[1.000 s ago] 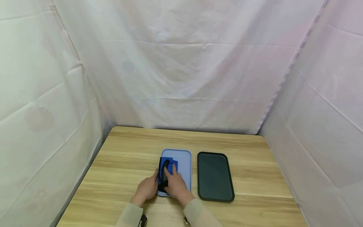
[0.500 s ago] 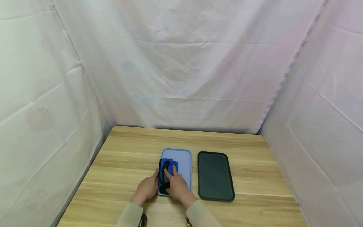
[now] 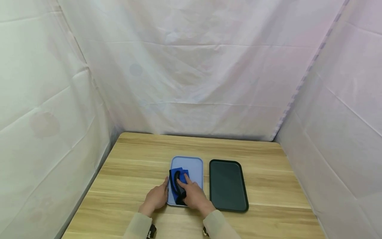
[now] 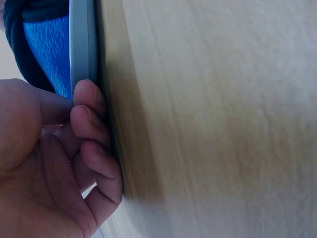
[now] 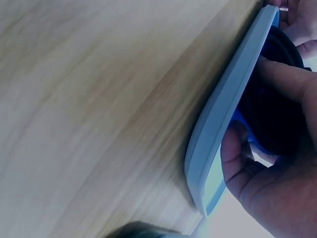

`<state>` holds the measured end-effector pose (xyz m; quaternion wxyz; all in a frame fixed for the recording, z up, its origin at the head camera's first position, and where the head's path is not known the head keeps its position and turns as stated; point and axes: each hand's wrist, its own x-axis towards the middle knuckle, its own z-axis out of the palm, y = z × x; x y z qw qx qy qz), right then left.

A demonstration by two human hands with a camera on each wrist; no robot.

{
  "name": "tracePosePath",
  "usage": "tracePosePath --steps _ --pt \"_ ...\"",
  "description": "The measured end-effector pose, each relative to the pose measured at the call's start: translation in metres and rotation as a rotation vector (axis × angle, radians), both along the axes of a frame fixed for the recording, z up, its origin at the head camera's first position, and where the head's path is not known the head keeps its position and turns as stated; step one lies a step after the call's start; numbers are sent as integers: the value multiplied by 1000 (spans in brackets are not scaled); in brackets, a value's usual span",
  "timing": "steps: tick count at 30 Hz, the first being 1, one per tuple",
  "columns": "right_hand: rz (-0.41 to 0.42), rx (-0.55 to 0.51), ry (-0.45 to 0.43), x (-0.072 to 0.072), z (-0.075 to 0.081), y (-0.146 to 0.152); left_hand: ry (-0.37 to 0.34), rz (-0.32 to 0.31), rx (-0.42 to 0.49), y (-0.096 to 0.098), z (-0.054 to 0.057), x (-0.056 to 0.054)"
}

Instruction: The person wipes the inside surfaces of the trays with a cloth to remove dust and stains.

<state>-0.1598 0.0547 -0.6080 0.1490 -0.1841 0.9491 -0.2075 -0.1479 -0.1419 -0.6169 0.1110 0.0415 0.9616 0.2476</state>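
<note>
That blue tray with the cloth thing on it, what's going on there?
A person is handling a folded blue-and-black cloth item on the left part of a light blue tray. Their left hand holds the tray's left edge, while their right hand rests over the cloth; whether it grips or only presses can't be told. A dark green tray sits apart to the right, on the same wooden table.

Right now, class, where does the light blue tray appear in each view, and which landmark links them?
Head: light blue tray, lower centre.
Left wrist: its wall, upper left.
Right wrist: its side, slanting right of centre.
Shared landmark: the blue-and-black fabric piece on it.
</note>
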Motion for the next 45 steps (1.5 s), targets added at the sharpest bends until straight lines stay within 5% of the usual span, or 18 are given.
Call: tracePosePath --steps 21,45 --pt "-50 -2 -28 5 2 24 -10 12 -1 0 0 0" --pt "-219 -29 8 13 3 24 -23 13 4 1 1 1"
